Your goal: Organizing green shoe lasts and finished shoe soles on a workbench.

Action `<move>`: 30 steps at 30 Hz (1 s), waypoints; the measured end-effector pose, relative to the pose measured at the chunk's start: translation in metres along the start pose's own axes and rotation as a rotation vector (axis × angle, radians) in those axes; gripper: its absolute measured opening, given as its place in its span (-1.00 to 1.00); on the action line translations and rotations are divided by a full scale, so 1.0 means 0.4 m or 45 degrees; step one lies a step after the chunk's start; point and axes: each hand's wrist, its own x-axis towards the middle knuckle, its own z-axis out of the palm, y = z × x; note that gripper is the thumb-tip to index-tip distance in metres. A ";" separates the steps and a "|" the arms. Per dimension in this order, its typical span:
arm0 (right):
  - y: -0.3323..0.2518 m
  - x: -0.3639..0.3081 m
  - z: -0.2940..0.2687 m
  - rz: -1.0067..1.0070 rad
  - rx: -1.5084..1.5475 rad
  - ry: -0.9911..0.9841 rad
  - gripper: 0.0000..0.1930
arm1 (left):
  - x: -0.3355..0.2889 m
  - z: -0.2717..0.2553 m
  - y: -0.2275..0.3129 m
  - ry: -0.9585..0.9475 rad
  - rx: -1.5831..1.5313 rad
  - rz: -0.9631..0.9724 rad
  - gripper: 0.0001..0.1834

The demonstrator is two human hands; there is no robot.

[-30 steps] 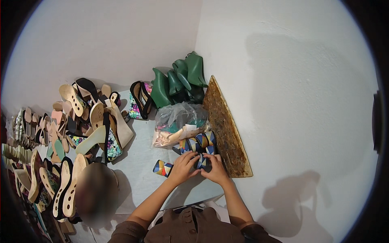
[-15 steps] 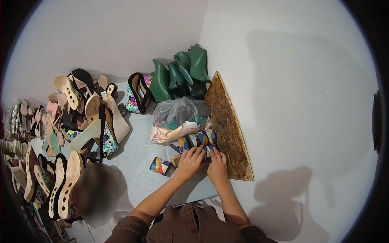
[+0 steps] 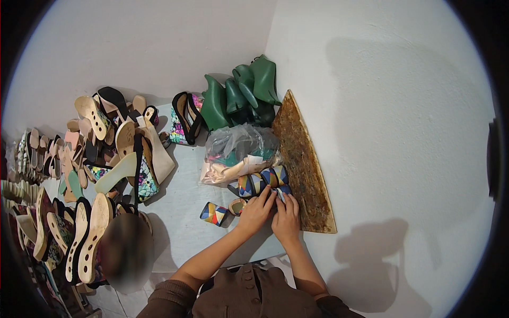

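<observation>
Fingers of the left hand [image 3: 258,212] and right hand [image 3: 286,218] rest side by side on a near row of patterned straps [image 3: 284,189], fingertips touching the pieces from above; whether either hand actually grasps one cannot be told, since the hands hide most of that row. These straps, printed in blue, yellow and white shapes, lie toward the right edge of the table [image 3: 183,185]. Just beyond the fingertips runs a far row of matching straps [image 3: 257,182], packed edge to edge.

Left of the left hand lie an open strap [image 3: 237,206] with its beige inside showing and, just beside it, a single patterned strap [image 3: 213,213]. From there, pale tabletop runs left to the heaped wedge shoes [image 3: 146,183] and back toward the near edge, giving the left forearm room to swing.

On the right, a brown mottled board [image 3: 306,175] slants along the right edge, close to the right hand, with the white wall [image 3: 392,148] behind it. Past the far row, a clear plastic bag [image 3: 238,151] fills the way forward; green shoe forms [image 3: 214,106] stand behind it toward the far right corner.
</observation>
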 end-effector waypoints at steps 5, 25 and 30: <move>0.006 -0.011 0.004 -0.048 -0.078 -0.010 -0.58 | -0.062 -0.063 -0.005 0.144 0.071 0.045 -0.41; -0.070 -0.082 0.044 -0.326 0.123 0.049 -0.68 | -0.139 0.029 -0.058 -0.116 0.500 -0.325 -0.63; -0.041 -0.108 0.048 -0.295 0.071 -0.005 -0.70 | -0.149 0.046 -0.059 0.067 0.407 -0.162 -0.54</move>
